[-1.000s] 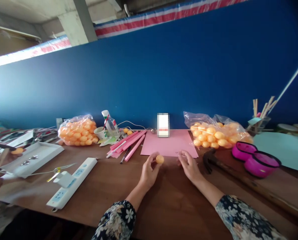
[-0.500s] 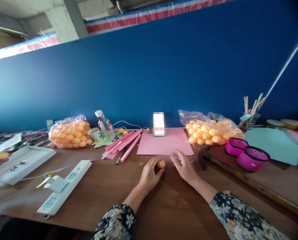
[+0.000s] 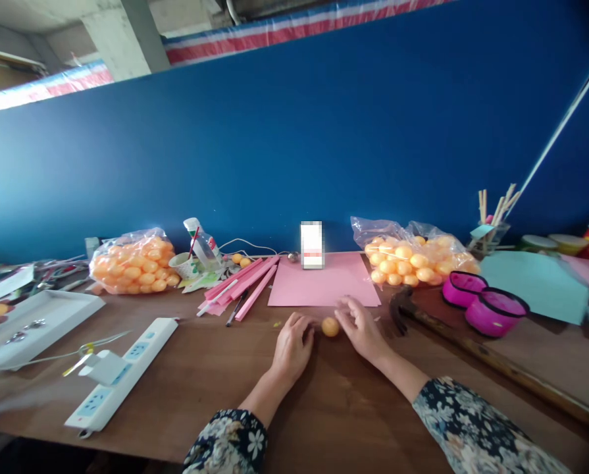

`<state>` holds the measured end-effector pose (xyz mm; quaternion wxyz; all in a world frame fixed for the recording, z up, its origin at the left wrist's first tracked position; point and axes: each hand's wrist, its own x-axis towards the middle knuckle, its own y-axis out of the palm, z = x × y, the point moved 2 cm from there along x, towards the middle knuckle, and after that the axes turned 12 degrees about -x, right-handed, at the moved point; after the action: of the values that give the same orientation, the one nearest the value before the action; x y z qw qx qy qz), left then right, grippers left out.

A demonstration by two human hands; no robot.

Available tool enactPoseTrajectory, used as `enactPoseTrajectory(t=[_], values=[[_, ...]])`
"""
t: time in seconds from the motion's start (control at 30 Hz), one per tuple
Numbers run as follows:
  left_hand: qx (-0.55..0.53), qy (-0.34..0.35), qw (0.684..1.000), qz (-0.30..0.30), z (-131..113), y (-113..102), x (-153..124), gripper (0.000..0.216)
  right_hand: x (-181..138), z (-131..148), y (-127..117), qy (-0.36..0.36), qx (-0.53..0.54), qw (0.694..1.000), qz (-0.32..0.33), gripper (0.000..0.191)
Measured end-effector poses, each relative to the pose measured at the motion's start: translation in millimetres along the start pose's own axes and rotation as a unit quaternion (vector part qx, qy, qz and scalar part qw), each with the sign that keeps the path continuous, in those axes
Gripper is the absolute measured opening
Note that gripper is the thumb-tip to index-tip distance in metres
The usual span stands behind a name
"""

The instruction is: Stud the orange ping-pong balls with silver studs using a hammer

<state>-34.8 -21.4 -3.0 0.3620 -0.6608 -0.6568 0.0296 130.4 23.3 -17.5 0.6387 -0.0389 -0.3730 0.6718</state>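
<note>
A small orange ball (image 3: 330, 326) lies on the brown table (image 3: 215, 375) between my two hands, just in front of a pink paper sheet (image 3: 324, 288). My left hand (image 3: 293, 343) rests on the table left of the ball, fingers loosely bent, with nothing in it. My right hand (image 3: 361, 327) lies flat to the right of the ball, fingers apart and its thumb side close against the ball. Both forearms wear dark floral sleeves.
Two clear bags of orange balls (image 3: 132, 262) (image 3: 412, 260) flank the sheet. Pink strips and a pen (image 3: 239, 283), a white power strip (image 3: 121, 372), a white tray (image 3: 37, 322), a hammer (image 3: 412, 309), two magenta bowls (image 3: 494, 311) and a blue wall (image 3: 294, 145) surround the spot.
My left hand had the ball pinched above the table, lowered it and let go. The ball now lies a little farther right, beside my right hand.
</note>
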Motion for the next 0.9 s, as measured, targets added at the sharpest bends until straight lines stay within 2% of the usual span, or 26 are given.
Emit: enactPoseTrajectory(t=[0.2, 0.33, 0.5, 0.67, 0.8, 0.9], values=[[0.014, -0.003, 1.0, 0.0, 0.7, 2.4, -0.7, 0.031, -2.8, 4.2, 1.8, -0.065, -0.039, 0.997, 0.036, 0.022], [0.02, -0.001, 1.0, 0.007, -0.9, 2.6, -0.6, 0.028, -4.8, 10.5, 1.1, -0.092, -0.054, 0.993, 0.059, 0.023], [0.017, -0.022, 1.0, -0.009, 3.8, 2.1, -2.2, 0.022, -6.7, 15.1, 0.7, -0.16, -0.079, 0.981, 0.073, 0.028], [-0.02, -0.034, 0.998, -0.049, 11.2, 3.2, -4.2, 0.023, -3.2, 16.4, -5.5, -0.153, -0.116, 0.981, 0.019, 0.027], [-0.036, -0.031, 0.998, -0.049, 10.6, 2.6, -2.9, 0.024, -2.0, 19.9, -6.8, -0.173, -0.156, 0.972, 0.034, 0.024], [-0.087, -0.04, 0.994, -0.046, 9.2, -0.2, 4.1, 0.025, -1.1, 18.9, -8.6, -0.107, -0.085, 0.991, 0.003, 0.026]])
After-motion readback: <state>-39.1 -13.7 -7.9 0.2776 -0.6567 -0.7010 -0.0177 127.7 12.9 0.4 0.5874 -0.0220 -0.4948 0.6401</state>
